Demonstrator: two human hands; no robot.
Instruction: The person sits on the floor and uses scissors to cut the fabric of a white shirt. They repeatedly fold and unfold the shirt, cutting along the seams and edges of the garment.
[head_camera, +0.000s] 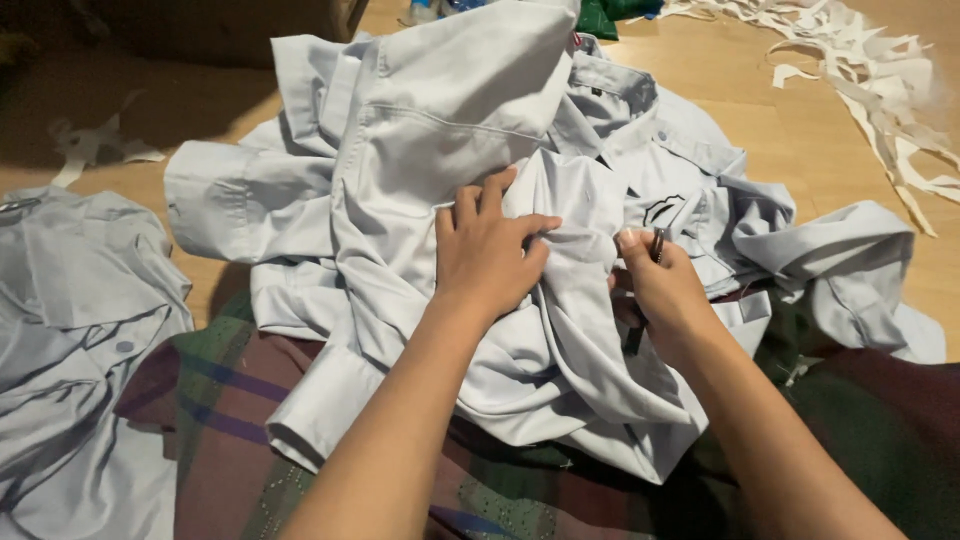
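A pile of pale grey-blue shirts (440, 130) lies across my lap and the wooden floor. My left hand (488, 255) rests on the top shirt with its fingers spread, pinching a fold of the cloth near the middle. Just to the right, my right hand (660, 290) is closed around a small dark metal tool (658, 243), whose tip points up at the shirt fabric. The two hands sit close together on the same garment. A shirt with a dark embroidered mark (662, 208) lies behind the right hand.
Another pale shirt (80, 330) lies at the left. White fabric strips (880, 90) are scattered on the wooden floor (800, 130) at the top right. A patterned green and maroon cloth (230, 420) covers my lap. A green cloth (600, 18) shows at the top.
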